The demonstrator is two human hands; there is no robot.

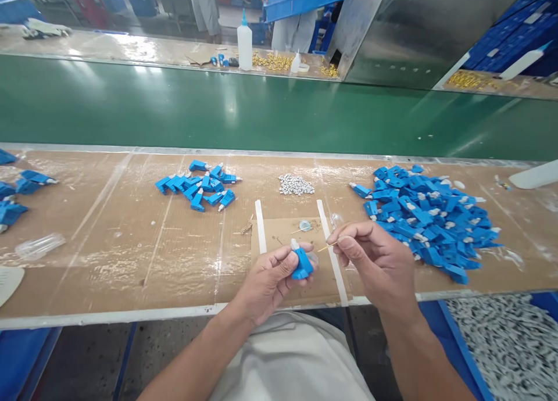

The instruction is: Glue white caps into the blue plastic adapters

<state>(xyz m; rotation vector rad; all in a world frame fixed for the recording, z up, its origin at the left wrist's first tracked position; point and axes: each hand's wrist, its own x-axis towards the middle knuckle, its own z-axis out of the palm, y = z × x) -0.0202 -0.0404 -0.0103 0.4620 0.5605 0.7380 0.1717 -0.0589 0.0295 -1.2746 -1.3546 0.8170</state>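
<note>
Between the thumb and fingers of my left hand (271, 279) is a blue plastic part (302, 264) with a white tip pointing up and away. A clear, see-through piece beside it is too indistinct to name. My right hand (377, 261) pinches a thin wooden stick (326, 248), its point close to the blue part. Past both hands, a small dish with pale blue content (305, 225) sits on a taped cardboard sheet (283, 229). Farther back lies a little heap of grey-white pieces (296, 184).
A large pile of blue parts (429, 215) lies on the right, a smaller group (198, 184) left of centre. A green conveyor belt (196, 107) runs behind the bench. White bottles (244, 43) and brass pieces (274, 60) stand beyond. A bin of grey pieces (505, 331) is below right.
</note>
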